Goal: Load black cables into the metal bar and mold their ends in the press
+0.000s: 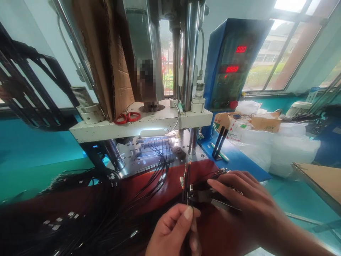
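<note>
My left hand (176, 231) is closed at the front of the red bench, thumb and fingers pinching thin black cables (188, 177) that stand up from the grip. Small metal connectors (182, 181) and bare coloured wires show near the cable ends. My right hand (246, 199) is wrapped round a pair of pliers (204, 196), its jaws at the cables just above my left fingertips. Whether the jaws touch a wire is too small to tell. The palm side of my right hand is hidden.
A press with a white plate (160, 122) stands ahead, black cables running from its lit mould (154, 147). Red-handled scissors (127, 117) rest on the plate. Bundled cables (66, 220) cover the left side. A blue control box (234, 67) and plastic bags (282, 153) stand right.
</note>
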Available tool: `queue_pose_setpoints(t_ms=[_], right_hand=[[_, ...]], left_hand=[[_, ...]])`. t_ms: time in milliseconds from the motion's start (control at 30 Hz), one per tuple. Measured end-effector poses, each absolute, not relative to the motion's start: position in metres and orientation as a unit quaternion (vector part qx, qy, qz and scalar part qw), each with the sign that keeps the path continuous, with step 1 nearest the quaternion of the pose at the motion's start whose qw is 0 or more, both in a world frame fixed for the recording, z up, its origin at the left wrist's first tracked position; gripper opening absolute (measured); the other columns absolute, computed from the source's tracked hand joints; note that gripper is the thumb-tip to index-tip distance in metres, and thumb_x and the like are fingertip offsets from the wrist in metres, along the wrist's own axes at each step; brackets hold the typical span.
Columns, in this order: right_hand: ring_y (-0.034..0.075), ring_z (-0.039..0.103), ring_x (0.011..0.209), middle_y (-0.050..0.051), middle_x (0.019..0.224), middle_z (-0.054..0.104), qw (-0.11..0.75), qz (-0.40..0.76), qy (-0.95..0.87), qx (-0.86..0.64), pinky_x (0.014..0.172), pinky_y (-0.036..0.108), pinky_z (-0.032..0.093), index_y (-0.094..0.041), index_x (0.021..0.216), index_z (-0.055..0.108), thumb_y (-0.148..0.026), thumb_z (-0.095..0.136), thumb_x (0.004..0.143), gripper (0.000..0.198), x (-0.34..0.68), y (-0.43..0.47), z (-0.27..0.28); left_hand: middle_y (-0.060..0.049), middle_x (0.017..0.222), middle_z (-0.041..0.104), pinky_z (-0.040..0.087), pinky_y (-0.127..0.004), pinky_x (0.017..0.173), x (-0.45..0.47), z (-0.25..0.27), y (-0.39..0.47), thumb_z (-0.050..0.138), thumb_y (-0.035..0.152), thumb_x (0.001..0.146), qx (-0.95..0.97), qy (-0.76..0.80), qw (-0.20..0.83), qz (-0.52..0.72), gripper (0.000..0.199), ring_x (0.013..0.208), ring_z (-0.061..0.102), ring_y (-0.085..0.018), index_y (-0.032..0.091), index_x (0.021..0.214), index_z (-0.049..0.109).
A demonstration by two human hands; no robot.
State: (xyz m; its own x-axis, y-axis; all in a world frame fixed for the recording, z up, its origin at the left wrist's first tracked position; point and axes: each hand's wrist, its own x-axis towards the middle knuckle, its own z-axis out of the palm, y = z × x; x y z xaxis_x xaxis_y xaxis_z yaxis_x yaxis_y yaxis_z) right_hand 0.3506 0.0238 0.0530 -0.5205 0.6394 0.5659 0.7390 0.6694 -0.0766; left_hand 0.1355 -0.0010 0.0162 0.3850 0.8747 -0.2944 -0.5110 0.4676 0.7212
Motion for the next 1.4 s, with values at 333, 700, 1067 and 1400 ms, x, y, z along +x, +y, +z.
queue_pose_setpoints(t_ms=[333, 700, 1067, 1400], right_hand=[[0.024, 0.061, 0.091, 0.008, 0.102, 0.066, 0.279, -0.08, -0.871, -0.396, 0.086, 0.044, 0.048, -0.025, 0.122, 0.059, -0.02, 0.062, 0.085, 0.038, 0.355, 0.025, 0.046], [0.019, 0.061, 0.079, 0.006, 0.094, 0.066, 0.284, -0.031, -0.883, -0.373, 0.07, 0.033, 0.05, -0.021, 0.121, 0.058, -0.016, 0.06, 0.086, 0.035, 0.355, 0.025, 0.043], [0.015, 0.065, 0.075, 0.001, 0.095, 0.069, 0.382, 0.095, -0.767, -0.507, 0.064, 0.022, 0.053, -0.029, 0.111, 0.067, -0.029, 0.06, 0.088, 0.024, 0.363, 0.021, 0.065], [0.028, 0.064, 0.086, 0.012, 0.098, 0.064, 0.166, -0.061, -0.655, -0.734, 0.075, 0.038, 0.049, -0.02, 0.117, 0.068, -0.053, 0.052, 0.085, 0.048, 0.486, 0.122, -0.013]], left_hand=[[0.004, 0.05, 0.051, 0.03, -0.019, 0.04, 0.136, 0.014, -0.001, 0.073, 0.049, 0.073, 0.289, 0.342, 0.776, 0.444, 0.037, 0.037, 0.043, -0.005, 0.014, 0.08, 0.064], [0.005, 0.047, 0.049, 0.031, -0.019, 0.041, 0.138, 0.011, -0.002, 0.072, 0.05, 0.075, 0.294, 0.34, 0.778, 0.439, 0.037, 0.037, 0.04, -0.005, 0.014, 0.08, 0.063], [0.005, 0.051, 0.049, 0.033, -0.02, 0.043, 0.143, 0.007, -0.004, 0.074, 0.048, 0.073, 0.262, 0.334, 0.787, 0.447, 0.036, 0.04, 0.04, -0.005, 0.015, 0.079, 0.062], [0.001, 0.054, 0.055, 0.037, -0.022, 0.049, 0.136, 0.006, -0.001, 0.068, 0.049, 0.079, 0.279, 0.28, 0.814, 0.425, 0.036, 0.046, 0.05, -0.009, 0.015, 0.074, 0.058]])
